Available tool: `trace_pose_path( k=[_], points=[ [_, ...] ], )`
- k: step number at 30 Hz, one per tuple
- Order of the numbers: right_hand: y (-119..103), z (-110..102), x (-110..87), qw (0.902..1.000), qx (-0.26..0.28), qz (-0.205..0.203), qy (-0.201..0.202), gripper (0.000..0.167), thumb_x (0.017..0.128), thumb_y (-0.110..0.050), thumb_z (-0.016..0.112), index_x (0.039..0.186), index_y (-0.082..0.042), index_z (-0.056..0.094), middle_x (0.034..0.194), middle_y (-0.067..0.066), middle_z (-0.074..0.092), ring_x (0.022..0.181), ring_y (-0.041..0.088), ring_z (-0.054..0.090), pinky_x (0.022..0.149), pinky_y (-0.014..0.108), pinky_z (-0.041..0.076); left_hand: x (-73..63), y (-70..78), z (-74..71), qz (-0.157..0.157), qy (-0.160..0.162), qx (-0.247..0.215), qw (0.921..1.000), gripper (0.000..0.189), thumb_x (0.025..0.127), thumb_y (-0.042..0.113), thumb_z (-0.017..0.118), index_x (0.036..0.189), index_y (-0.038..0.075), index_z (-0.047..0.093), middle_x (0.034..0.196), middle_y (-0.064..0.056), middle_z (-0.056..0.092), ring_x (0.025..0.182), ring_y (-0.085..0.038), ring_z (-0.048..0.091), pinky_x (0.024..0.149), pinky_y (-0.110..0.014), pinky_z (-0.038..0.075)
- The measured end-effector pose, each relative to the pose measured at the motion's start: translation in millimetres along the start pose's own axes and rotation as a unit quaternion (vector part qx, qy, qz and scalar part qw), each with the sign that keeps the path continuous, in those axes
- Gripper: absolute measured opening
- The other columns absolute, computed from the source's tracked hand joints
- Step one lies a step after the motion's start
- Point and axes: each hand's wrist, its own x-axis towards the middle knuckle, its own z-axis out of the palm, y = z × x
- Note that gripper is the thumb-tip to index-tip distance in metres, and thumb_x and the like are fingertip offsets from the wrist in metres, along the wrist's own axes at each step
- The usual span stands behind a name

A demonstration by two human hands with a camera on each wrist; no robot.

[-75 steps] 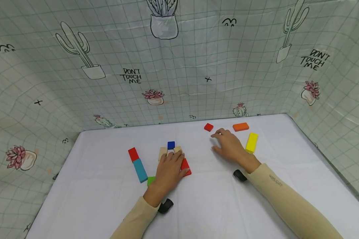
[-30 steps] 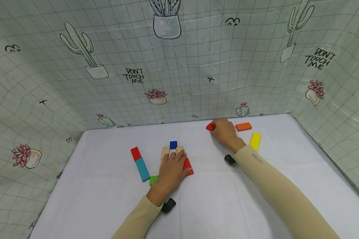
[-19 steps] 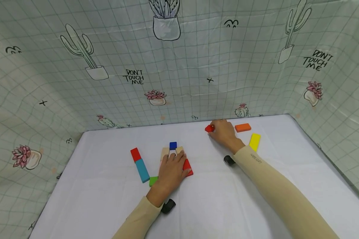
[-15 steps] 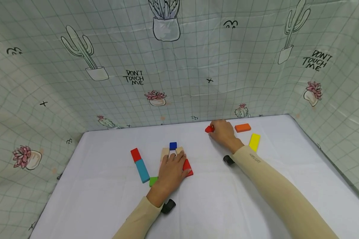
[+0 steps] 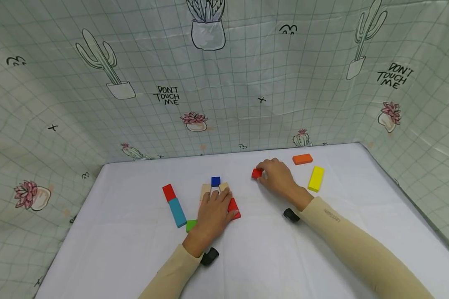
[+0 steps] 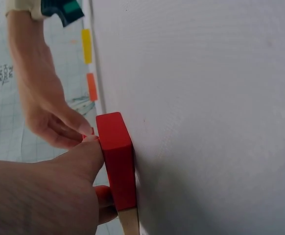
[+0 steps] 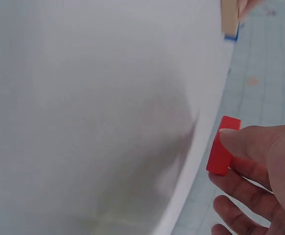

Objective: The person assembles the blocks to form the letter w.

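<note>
Between its thumb and fingers, my right hand [image 5: 278, 178] pinches a small red block [image 5: 256, 173] above the back middle of the table. The right wrist view shows the thumb on the broad face of this red block [image 7: 220, 156]. My left hand [image 5: 211, 216] rests over a cluster of blocks, fingers extended and thumb at a larger red block [image 5: 234, 209]. Two pale wooden blocks [image 5: 205, 190] and a blue block [image 5: 215, 181] show past its fingertips. A green block [image 5: 191, 225] peeks out beside the wrist. The palm hides the cluster's middle.
Left of the cluster, a red block [image 5: 168, 192] and a teal block [image 5: 177, 212] lie end to end. An orange block [image 5: 302, 159] and a yellow block [image 5: 316, 179] lie at the back right. Patterned cloth [image 5: 224, 83] walls the white table [image 5: 116, 249].
My right hand reached the small red block at the back, took hold of it and has brought it toward the front and slightly left. My left hand has stayed on the cluster.
</note>
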Motion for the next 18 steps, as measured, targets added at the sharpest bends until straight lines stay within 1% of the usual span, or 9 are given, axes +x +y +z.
trace_pose_path(
  k=[7,11,14,18],
  points=[
    [-17,1,-28.7,0.9985,-0.006,-0.054,-0.005,0.030,0.089,-0.008,0.084,0.118,-0.002,0.078,0.111,0.011,0.078,0.101,0.031,0.065,0.091,0.047,0.058,-0.4,-0.3,-1.1,0.001,0.006,0.001,1.0000,0.060,0.103,0.045,0.067,0.150,0.008,0.060,0.154,-0.008,0.058,0.137,-0.030,0.053,0.115,-0.050,0.040],
    [-26,3,-44.2,0.9966,-0.009,-0.081,-0.009,0.031,0.086,-0.009,0.087,0.115,-0.003,0.078,0.108,0.010,0.078,0.100,0.029,0.066,0.089,0.045,0.059,-0.9,0.1,-1.1,-0.001,0.003,-0.008,1.0000,0.060,0.103,0.045,0.067,0.150,0.008,0.059,0.154,-0.008,0.058,0.138,-0.031,0.053,0.117,-0.051,0.039],
    [-33,4,-55.5,0.9953,-0.008,-0.095,-0.016,0.031,0.085,-0.009,0.089,0.113,-0.003,0.079,0.107,0.008,0.078,0.099,0.028,0.065,0.088,0.043,0.059,-1.3,0.6,-1.6,-0.003,0.003,-0.010,0.9999,0.060,0.103,0.045,0.067,0.150,0.009,0.059,0.155,-0.008,0.058,0.138,-0.031,0.053,0.117,-0.052,0.039],
    [-41,5,-68.1,0.9942,-0.001,-0.104,-0.026,0.031,0.084,-0.010,0.090,0.112,-0.005,0.079,0.106,0.006,0.078,0.100,0.025,0.064,0.087,0.041,0.059,-0.7,1.1,-1.8,-0.006,0.004,-0.009,0.9999,0.060,0.103,0.044,0.068,0.151,0.009,0.059,0.155,-0.008,0.057,0.139,-0.031,0.052,0.118,-0.052,0.039]
  ],
)
